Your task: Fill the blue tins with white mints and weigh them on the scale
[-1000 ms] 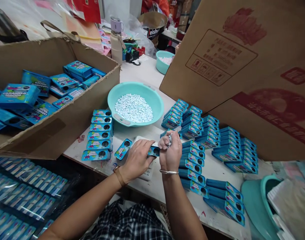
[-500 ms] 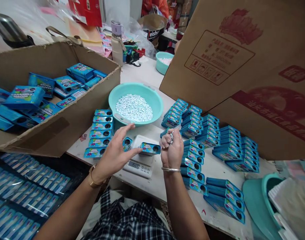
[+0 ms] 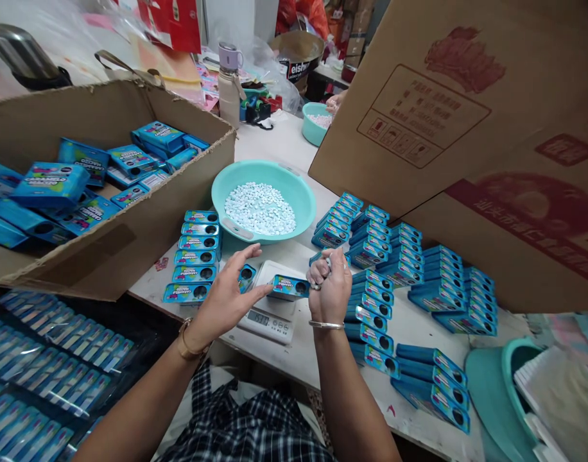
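Note:
A small blue candy box [image 3: 288, 287] lies on a white digital scale [image 3: 269, 309] at the table's near edge. My left hand [image 3: 229, 292] hovers open just left of the box, fingers spread, thumb near its end. My right hand [image 3: 328, 287] is closed in a fist on several small white candies, held against the box's right end by its round hole. A teal bowl [image 3: 301, 186] of white candies [image 3: 260, 208] sits behind the scale.
A column of blue boxes [image 3: 196, 256] lies left of the scale, and rows of the same boxes [image 3: 400, 269] fill the table at right. An open carton [image 3: 144, 212] of blue boxes stands left, a big cardboard box [image 3: 467, 141] right. Another person's hand [image 3: 335, 101] reaches a far bowl.
My left hand let go of the box on the scale and drew back to the left, opening. My right fist stayed at the box's right end.

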A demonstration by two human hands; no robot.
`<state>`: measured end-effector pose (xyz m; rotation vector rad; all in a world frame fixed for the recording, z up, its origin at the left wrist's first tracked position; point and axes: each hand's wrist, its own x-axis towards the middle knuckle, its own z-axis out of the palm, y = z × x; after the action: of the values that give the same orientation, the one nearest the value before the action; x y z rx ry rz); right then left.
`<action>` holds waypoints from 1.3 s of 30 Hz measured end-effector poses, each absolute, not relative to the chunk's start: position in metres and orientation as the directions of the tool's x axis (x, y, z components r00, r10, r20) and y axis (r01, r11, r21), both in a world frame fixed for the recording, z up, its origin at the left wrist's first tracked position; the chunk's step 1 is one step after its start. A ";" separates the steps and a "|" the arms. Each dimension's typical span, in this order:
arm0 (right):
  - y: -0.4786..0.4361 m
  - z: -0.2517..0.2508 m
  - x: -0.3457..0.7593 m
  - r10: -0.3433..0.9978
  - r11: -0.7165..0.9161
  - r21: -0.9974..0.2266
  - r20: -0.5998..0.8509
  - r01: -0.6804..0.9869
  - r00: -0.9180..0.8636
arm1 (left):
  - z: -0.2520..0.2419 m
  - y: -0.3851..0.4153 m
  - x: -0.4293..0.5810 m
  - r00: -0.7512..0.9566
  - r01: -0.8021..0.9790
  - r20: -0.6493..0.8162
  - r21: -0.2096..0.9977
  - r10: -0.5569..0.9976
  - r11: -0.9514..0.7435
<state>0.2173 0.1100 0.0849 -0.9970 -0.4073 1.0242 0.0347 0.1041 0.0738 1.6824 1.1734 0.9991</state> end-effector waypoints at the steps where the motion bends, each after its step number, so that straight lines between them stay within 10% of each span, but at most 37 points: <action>1: 0.110 0.086 0.218 0.858 0.148 -0.838 -0.156 -0.526 0.490 | 0.073 0.104 0.035 0.247 0.294 0.145 0.931 0.958 -0.217; 39: 0.093 0.105 0.267 0.896 0.189 -0.634 -0.201 -0.750 0.395 | 0.082 0.100 0.035 0.244 0.372 0.190 0.887 0.951 -0.273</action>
<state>0.2668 0.0925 0.1053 -0.7372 -0.2346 1.1723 0.0346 0.1004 0.0821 1.7849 1.2186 0.9995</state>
